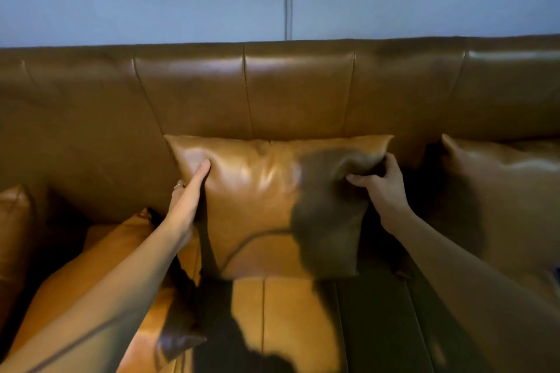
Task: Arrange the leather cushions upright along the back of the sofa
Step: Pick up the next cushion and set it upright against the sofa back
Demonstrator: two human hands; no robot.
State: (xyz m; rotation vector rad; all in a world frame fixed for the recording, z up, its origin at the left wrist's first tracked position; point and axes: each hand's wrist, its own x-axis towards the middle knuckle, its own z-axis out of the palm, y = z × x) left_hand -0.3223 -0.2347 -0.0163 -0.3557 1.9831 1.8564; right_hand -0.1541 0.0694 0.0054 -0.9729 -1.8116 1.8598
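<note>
Head view, the only one. A square tan leather cushion stands upright on the seat of the brown leather sofa, its back against the sofa's backrest, roughly mid-frame.

Left hand: flat and open, fingers extended, pressed along the cushion's left side, with one fingertip dimpling the upper left corner. It pushes rather than holds.

Right hand: grip closed on the cushion's upper right corner, thumb in front, fingers curled round the edge behind.

So the cushion sits between the two hands, touching both, with its top edge just above the fingertips.

A second tan leather cushion stands upright just beside it on the right, partly in shadow. A third orange-tan leather cushion lies slumped on the seat at lower left, under the left forearm. A further one shows at the far left edge; its pose is unclear.

Step in hand, as I judge it: squaring and seating the middle cushion. To do it well, push the base back until it meets the backrest, level the top edge, and release both hands together so it does not tip forward. The leather looks slick and may slide. The slumped one probably comes next.
</note>
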